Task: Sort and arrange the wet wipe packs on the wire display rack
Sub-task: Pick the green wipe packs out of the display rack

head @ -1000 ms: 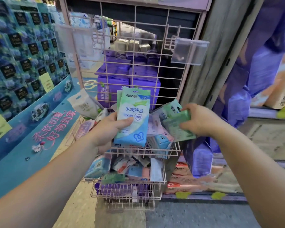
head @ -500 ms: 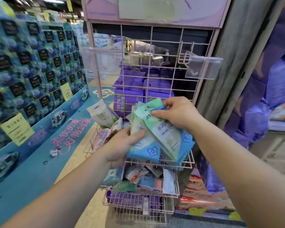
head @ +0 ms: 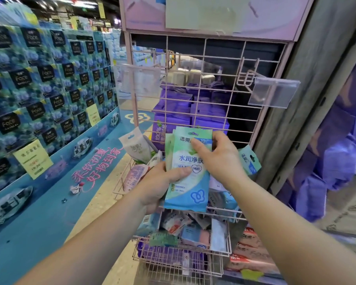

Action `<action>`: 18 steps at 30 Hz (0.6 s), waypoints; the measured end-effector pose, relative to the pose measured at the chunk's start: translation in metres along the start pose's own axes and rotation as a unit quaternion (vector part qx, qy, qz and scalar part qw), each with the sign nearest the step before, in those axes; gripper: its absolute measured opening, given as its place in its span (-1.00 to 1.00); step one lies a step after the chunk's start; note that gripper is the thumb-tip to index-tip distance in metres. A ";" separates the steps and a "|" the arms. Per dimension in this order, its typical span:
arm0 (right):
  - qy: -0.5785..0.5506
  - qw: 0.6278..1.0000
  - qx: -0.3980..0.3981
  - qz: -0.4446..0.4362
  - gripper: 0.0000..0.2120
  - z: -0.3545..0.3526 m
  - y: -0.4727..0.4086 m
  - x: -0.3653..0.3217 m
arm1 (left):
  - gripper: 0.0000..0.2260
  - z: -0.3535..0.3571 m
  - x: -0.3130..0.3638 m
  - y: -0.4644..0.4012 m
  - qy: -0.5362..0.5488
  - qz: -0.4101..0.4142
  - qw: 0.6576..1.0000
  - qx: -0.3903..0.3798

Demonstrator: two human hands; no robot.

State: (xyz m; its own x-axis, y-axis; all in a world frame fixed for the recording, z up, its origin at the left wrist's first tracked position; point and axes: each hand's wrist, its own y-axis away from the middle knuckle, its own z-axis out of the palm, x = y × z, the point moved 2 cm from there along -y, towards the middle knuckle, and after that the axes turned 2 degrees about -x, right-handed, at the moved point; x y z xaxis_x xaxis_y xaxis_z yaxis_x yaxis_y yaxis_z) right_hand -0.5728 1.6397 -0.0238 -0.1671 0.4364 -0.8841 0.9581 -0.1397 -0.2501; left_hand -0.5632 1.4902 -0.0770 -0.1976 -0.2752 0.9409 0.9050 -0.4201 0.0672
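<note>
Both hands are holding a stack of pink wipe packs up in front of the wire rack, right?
Not quite. In the head view the stack of wipe packs is green and blue, not pink. The rest holds: the left hand grips it from the side, the right hand holds its top, and it is up in front of the wire rack.

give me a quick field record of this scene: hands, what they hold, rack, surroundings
left hand: grips a stack of green-blue packs from below, thumb across the front
right hand: grip on the top of the stack
rack: pink wire, upper grid bare but for two clear tag holders
baskets: loose mixed packs, untidy
beside stack: white pack to its left, green pack to its right
</note>
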 end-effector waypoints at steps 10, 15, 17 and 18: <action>-0.013 0.985 -0.170 -0.006 -0.42 -0.015 0.020 0.035 | -0.48 0.003 0.016 -0.018 -0.097 0.114 0.989 0.006; -0.011 0.987 -0.152 -0.050 -0.32 -0.019 0.022 0.041 | -0.32 0.002 0.018 -0.026 -0.137 0.140 0.981 0.003; -0.072 0.993 -0.097 -0.003 -0.36 -0.028 0.019 0.047 | -0.35 -0.002 0.020 -0.027 -0.137 0.165 0.976 0.027; -0.104 0.994 -0.025 0.028 -0.48 -0.035 0.016 0.052 | -0.36 -0.003 0.021 -0.027 -0.140 0.173 0.974 0.037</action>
State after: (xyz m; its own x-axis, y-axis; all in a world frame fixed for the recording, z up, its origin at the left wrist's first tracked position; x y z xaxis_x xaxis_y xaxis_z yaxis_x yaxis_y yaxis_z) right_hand -0.5583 1.6914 -0.0603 -0.1524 0.2359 -0.9598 0.9767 -0.1126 -0.1827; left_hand -0.5927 1.4930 -0.0603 0.2243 -0.1388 0.9646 0.9263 -0.2772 -0.2553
